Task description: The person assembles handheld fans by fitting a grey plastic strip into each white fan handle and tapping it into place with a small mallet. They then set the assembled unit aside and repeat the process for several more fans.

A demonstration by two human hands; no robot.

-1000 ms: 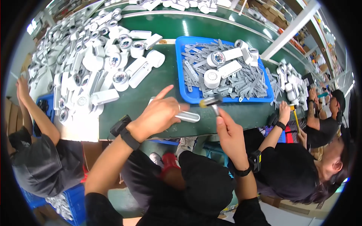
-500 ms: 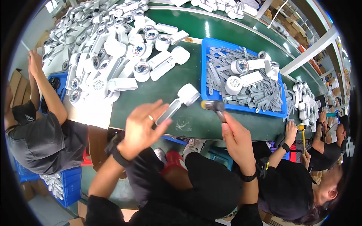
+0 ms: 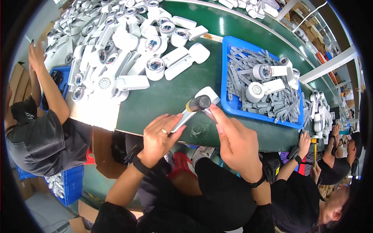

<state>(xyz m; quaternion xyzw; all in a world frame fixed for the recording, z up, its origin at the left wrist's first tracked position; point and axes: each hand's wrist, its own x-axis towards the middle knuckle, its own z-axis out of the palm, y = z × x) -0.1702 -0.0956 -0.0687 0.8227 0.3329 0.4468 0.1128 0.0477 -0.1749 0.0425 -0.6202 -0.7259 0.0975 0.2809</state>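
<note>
My left hand [image 3: 158, 139], with a ring and a black wristband, grips the handle of a white hand-held fan [image 3: 195, 105] whose round head lies on the green belt [image 3: 163, 97]. My right hand [image 3: 236, 143] holds a screwdriver with a dark handle and yellow band [image 3: 198, 103], pressed onto the fan near its head. Both hands are close together at the belt's near edge.
A blue tray [image 3: 228, 101] of grey strips and a few fans sits to the right. A large heap of white fans [image 3: 116, 46] covers the belt's left. One person sits at my left [image 3: 39, 128], others at my right [image 3: 330, 167]. Blue crates stand below.
Both hands have drawn closer to me with the fan. The screwdriver has come onto the fan's body, and the view has shifted nearer to the belt.
</note>
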